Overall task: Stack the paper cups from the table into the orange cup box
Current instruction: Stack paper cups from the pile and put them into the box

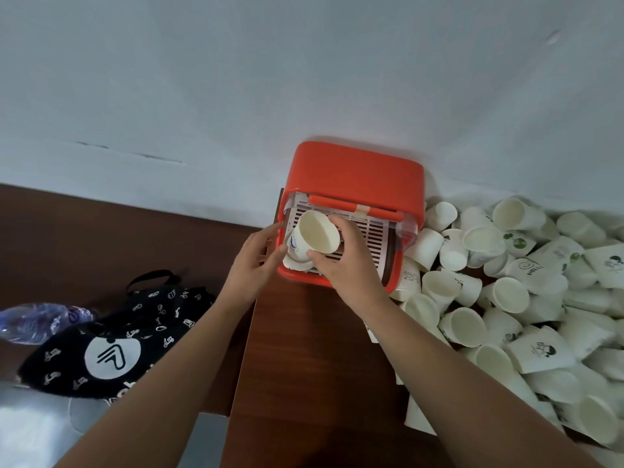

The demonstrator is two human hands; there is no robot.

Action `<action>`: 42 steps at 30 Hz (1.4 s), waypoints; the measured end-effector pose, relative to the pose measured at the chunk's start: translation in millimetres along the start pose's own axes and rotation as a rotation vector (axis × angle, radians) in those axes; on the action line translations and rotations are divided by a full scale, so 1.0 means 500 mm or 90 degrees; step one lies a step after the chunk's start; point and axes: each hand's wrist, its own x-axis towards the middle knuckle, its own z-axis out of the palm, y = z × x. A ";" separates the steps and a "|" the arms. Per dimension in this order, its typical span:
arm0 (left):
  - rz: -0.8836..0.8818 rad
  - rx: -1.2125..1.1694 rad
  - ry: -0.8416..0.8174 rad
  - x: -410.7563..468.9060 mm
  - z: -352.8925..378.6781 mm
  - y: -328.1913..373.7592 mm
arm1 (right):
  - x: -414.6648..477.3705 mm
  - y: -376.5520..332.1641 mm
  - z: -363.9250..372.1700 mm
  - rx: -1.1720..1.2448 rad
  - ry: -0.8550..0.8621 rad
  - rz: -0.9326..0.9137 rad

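Note:
The orange cup box [354, 173] stands against the wall on the brown table [304, 349], its open front with a white slatted tray [371, 234] facing me. My right hand [347, 261] grips a white paper cup [315, 238], mouth toward me, at the box's front left corner. That cup sits in another cup [297, 263] below it. My left hand [256, 261] touches the box's left edge and the lower cup, fingers spread. A large heap of white paper cups [526, 298] lies to the right of the box.
A black patterned bag [111, 342] lies on the lower surface at left, with a crumpled clear plastic bottle [37, 320] beside it. The white wall [236, 79] rises right behind the box. The cup heap runs to the right frame edge.

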 end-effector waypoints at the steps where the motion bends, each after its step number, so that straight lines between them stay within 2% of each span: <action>1: 0.012 -0.018 -0.003 -0.001 -0.003 0.008 | 0.005 0.003 0.008 -0.027 -0.006 -0.006; 7: 0.011 -0.013 -0.064 0.026 -0.010 -0.006 | 0.025 0.031 0.039 -0.132 -0.098 0.020; 11: 0.002 0.037 -0.075 0.037 0.000 -0.022 | 0.033 0.049 0.049 -0.187 -0.103 0.020; 17: 0.017 0.064 -0.044 0.018 0.009 0.001 | 0.016 0.052 0.035 -0.147 -0.113 0.048; 20: -0.034 0.067 0.025 -0.027 0.005 0.012 | -0.026 0.057 -0.014 -0.138 -0.093 0.067; 22: -0.064 0.075 0.029 -0.067 0.007 0.011 | -0.072 0.069 -0.063 -0.151 -0.079 0.084; 30: -0.129 0.184 -0.136 -0.178 0.144 0.008 | -0.295 0.191 -0.228 -0.251 -0.021 0.201; 35: -0.179 0.254 -0.218 -0.167 0.280 0.037 | -0.380 0.253 -0.229 -0.280 -0.041 0.264; 39: -0.310 0.199 -0.190 -0.133 0.357 0.026 | -0.392 0.281 -0.183 -0.301 -0.070 0.276; 42: -0.366 0.176 -0.178 -0.106 0.395 -0.002 | -0.381 0.300 -0.148 -0.351 -0.088 0.283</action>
